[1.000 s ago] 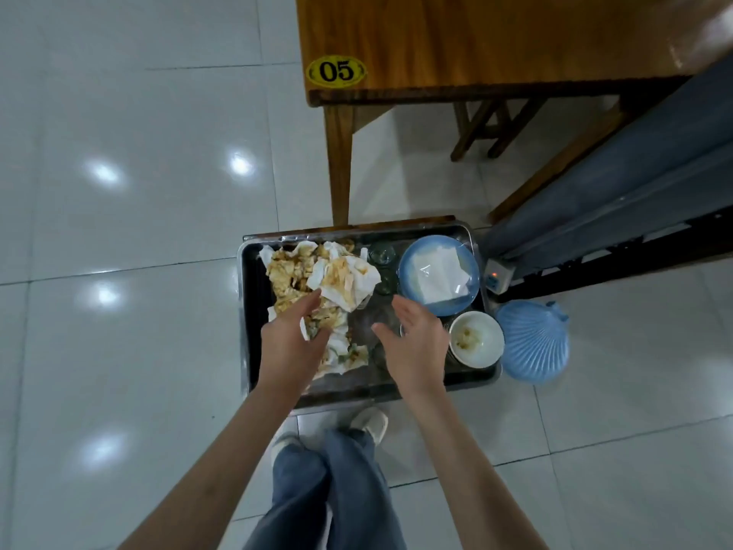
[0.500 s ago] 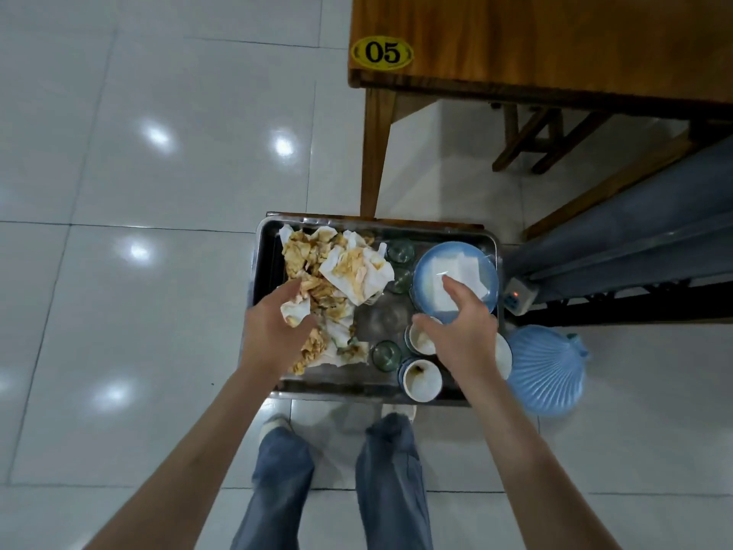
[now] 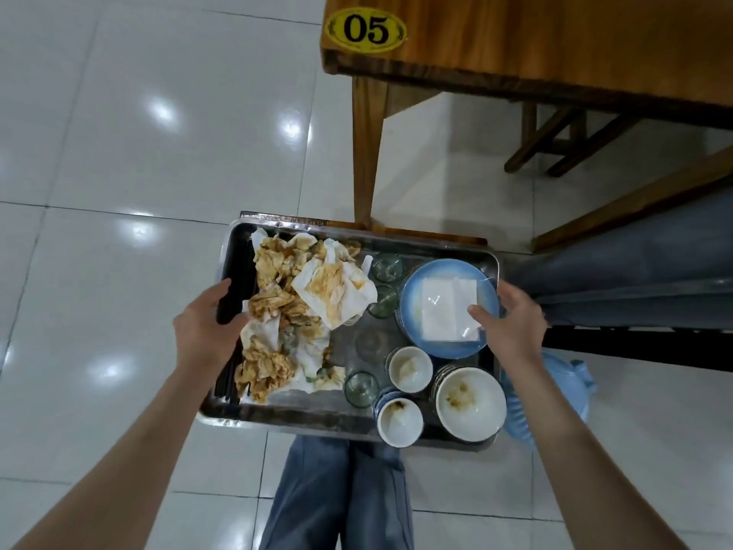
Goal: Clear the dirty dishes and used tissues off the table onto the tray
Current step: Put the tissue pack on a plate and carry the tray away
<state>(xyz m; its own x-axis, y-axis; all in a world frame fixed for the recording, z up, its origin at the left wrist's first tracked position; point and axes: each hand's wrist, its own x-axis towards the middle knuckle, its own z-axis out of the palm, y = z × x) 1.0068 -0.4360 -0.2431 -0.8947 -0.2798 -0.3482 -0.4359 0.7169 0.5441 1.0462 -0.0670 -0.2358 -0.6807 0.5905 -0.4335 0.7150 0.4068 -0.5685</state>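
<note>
The wooden table (image 3: 555,41) with a yellow 05 sticker (image 3: 365,29) stands behind the metal tray (image 3: 317,410), which sits low by the person's knees. The tray holds dirty tissues (image 3: 301,307), one blue plate (image 3: 412,311), three white bowls and three small glasses. The left hand (image 3: 206,331) curls its fingers on the tray's left rim; the right hand (image 3: 511,323) curls on the right rim.

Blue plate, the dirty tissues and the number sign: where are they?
Blue plate (image 3: 412,311): head view, on its bare left rim.
Dirty tissues (image 3: 333,289): head view, middle of the top stained sheet.
Number sign (image 3: 365,29): head view, on the digits.
</note>
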